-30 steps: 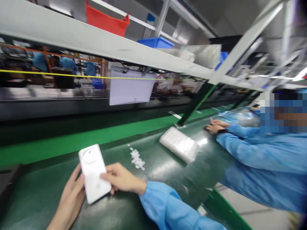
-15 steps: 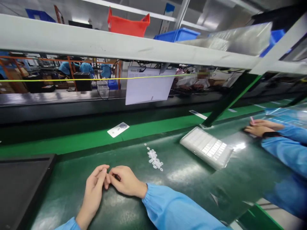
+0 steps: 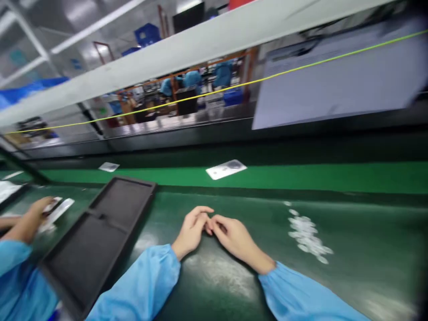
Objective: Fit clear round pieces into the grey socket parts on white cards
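Over the green worktop (image 3: 220, 281), my left hand (image 3: 192, 232) and my right hand (image 3: 236, 236) meet at the fingertips. Both have curled fingers pressed together; anything between them is too small or hidden to make out. To the right of my right hand lies a loose pile of small white translucent discs (image 3: 306, 236), a few of them strung out toward the back. Beyond my hands, a white phone-shaped panel (image 3: 220, 170) with a dark round patch rests on the bright green strip.
A black two-part tray (image 3: 120, 200) lies left of my left hand. Past it, a co-worker's hand (image 3: 38, 211) holds a flat white piece (image 3: 60, 210). Another flat panel (image 3: 109, 166) sits on the green strip (image 3: 321, 180). A large white board (image 3: 321, 89) hangs under the shelf beam.
My view has swung left, so the discs and panel appear farther right and the black tray shows more fully. My hands stay together, with the left fingers drawn in more.
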Available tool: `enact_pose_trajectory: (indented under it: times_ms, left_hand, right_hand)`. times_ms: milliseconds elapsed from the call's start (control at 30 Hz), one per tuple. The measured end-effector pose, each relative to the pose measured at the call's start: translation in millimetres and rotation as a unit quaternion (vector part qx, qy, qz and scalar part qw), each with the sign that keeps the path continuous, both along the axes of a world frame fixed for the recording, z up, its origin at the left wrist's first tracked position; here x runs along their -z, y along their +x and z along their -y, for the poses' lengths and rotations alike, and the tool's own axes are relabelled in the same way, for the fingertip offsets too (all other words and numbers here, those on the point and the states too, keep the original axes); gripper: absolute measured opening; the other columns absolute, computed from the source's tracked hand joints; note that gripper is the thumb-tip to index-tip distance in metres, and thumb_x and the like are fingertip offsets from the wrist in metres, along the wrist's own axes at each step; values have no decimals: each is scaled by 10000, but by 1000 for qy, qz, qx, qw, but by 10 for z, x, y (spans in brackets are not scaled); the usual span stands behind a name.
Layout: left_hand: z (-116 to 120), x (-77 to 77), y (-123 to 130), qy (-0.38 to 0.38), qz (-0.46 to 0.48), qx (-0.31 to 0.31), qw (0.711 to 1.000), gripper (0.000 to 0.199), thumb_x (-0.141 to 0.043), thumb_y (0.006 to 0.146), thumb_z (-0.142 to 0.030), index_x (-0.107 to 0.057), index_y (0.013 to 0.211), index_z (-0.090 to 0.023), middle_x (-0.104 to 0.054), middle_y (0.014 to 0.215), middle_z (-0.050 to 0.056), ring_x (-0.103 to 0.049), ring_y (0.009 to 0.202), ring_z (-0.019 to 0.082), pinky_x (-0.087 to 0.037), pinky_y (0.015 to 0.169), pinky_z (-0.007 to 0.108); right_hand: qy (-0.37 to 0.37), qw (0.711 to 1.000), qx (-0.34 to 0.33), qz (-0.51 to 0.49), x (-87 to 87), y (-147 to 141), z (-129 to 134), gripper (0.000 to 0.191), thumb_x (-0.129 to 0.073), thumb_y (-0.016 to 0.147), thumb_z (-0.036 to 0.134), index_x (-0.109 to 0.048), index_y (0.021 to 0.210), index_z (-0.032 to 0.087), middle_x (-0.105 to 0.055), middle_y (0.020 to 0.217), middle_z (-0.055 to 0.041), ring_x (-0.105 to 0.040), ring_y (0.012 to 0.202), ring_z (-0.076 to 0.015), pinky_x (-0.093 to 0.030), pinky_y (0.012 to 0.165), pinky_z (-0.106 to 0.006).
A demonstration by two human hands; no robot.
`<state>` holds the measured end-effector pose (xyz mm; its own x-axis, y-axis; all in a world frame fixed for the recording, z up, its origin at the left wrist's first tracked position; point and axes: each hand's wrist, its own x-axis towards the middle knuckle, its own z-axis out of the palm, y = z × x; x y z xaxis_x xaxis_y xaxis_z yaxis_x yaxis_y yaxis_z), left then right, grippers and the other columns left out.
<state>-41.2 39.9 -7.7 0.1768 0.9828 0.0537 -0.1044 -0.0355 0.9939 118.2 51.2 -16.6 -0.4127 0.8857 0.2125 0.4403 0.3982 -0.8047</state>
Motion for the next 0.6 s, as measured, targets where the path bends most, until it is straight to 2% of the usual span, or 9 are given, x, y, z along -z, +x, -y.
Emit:
enact_pose_trajectory:
  times_ms: [233,400,600]
  left_hand:
    - [97,50,53,45,-33,-67,996,463,-592,912,-530,-644,1066,-96,-555,657,16,-514,595,124,-466,637,254]
    - [134,122,108,65,-52,-114,990,350,-546,935,-413,-654,1034,-95,-544,635,13,-491,556,116,-446,579,236]
    - [232,188,167,99,-91,-183,974,234,-538,928,-290,-685,1006,-126,-595,743,40,-545,670,143,-467,640,248]
  right_hand:
    - [24,999,-16,43,95,-29,-45,351,-393,898,442,-625,754,222,-643,664,-34,-554,582,-192,-336,596,-296]
    - [34,996,-19,81,130,-50,-66,379,-376,874,479,-638,770,225,-662,693,-56,-595,625,-223,-354,605,-308]
    - [41,995,-44,75,115,-56,-61,423,-357,898,481,-670,810,211,-722,805,-99,-660,736,-266,-394,650,-339]
